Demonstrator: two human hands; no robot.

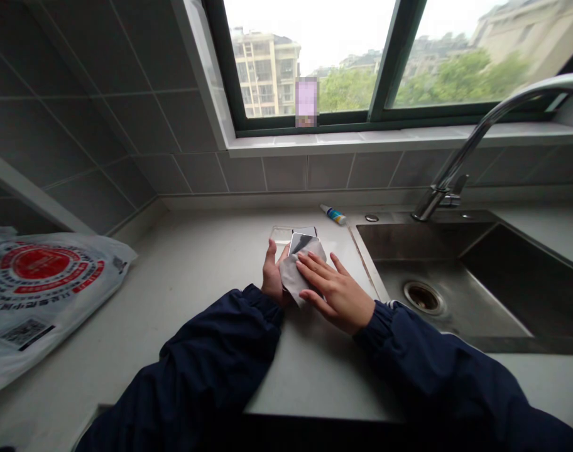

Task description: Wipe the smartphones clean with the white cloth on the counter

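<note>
Over the counter, my left hand (272,274) is closed around the side of a smartphone (298,242), thumb raised at its left edge. The phone's glossy upper face reflects light. A thin grey cloth (293,276) covers most of it, draping past the lower edge. My right hand (336,290) lies on the cloth with its fingers stretched out flat and the thumb apart, pressing it against the phone. Just behind the phone, a clear phone case (281,232) and a flat grey item lie on the counter, partly hidden.
A small white-and-blue tube (334,215) lies near the back of the counter (211,251). To the right is a steel sink (456,282) with a curved faucet (465,150). A printed plastic bag (46,295) lies at the left. Behind stands a window (385,119).
</note>
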